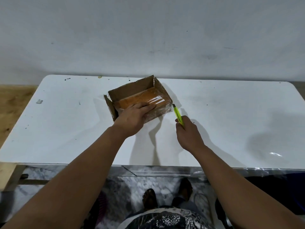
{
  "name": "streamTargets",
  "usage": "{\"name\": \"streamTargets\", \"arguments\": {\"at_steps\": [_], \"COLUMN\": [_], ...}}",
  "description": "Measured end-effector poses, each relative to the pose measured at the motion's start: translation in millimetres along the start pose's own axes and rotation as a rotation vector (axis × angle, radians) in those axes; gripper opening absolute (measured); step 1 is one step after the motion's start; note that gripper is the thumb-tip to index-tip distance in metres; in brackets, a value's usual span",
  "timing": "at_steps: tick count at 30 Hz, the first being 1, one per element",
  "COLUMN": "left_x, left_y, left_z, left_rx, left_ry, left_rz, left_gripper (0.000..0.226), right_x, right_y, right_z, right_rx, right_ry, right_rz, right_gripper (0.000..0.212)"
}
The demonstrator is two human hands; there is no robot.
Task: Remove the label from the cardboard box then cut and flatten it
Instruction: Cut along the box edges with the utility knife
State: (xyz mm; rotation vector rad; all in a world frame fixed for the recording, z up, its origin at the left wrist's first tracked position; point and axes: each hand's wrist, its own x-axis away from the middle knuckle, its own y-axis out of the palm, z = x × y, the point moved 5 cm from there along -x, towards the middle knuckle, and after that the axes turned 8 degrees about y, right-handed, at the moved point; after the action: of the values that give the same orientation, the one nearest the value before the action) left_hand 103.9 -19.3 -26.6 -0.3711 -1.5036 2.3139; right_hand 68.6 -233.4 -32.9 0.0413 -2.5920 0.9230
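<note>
Left hand [132, 118]: flat, fingers extended, pressing on taped top face of cardboard box [140, 98]. Right hand [188, 133]: closed around yellow-green utility knife [177, 115], blade tip touching box's right near corner. Surface: white table [231, 113], scuffed and speckled, against plain pale wall [148, 30]; patterned floor below. Box location: table centre, toward far edge, flaps raised at rear and left. Long axis: from near left to far right. Knife points away, slightly left.

A plain room, likely a home. A scuffed white table [66, 129] stands against a bare wall [148, 30] (marked, unpainted-looking). A patterned floor [125, 184] lies beneath.
</note>
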Motion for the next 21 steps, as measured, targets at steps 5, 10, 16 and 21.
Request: {"name": "streamTargets", "arguments": {"at_steps": [5,10,16,21], "left_x": [0,0,3,6], "left_y": [0,-1,1,0], "left_z": [0,0,-2,-10], "left_rx": [0.009,0.012,-0.032,-0.056], "left_ry": [-0.009,-0.002,0.002,0.051], "left_rz": [0.005,0.011,-0.013,-0.068], "left_gripper": [0.046,0.046,0.049,0.049], "right_x": [3,-3,-1,-4], "right_y": [-5,-6,-14,-25], "right_z": [-7,-16,-20,-27], "right_rx": [-0.009,0.087,0.058,0.137], "right_ry": [-0.051,-0.04,0.041,0.066], "right_rz": [0.06,0.028,0.019,-0.042], "right_gripper": [0.018,0.02,0.023,0.027]}}
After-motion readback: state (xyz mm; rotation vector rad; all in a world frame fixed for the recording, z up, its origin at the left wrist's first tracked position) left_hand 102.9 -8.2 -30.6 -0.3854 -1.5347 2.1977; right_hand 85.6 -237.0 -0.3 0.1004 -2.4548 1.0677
